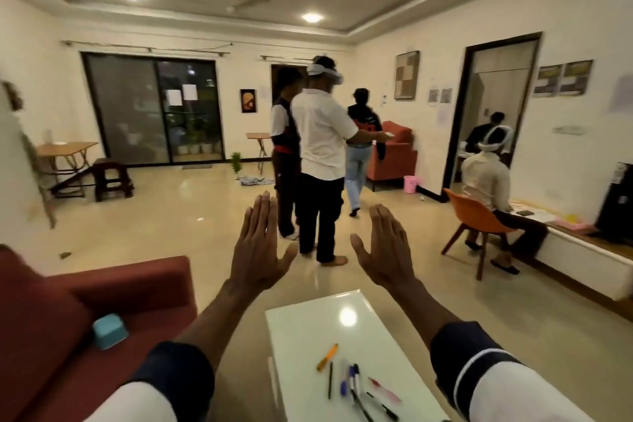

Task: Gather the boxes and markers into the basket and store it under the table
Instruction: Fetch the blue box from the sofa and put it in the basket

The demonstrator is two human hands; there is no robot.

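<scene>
left hand (257, 247): raised, grip wide, holds nothing
right hand (385, 252): same
counter (301, 322): markers (352, 378) loose
sofa (68, 319): blue basket (109, 331), contents hidden

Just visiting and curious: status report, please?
Left hand and right hand raised, open, empty. Markers lie loose on white table. Nothing in the way.
</scene>
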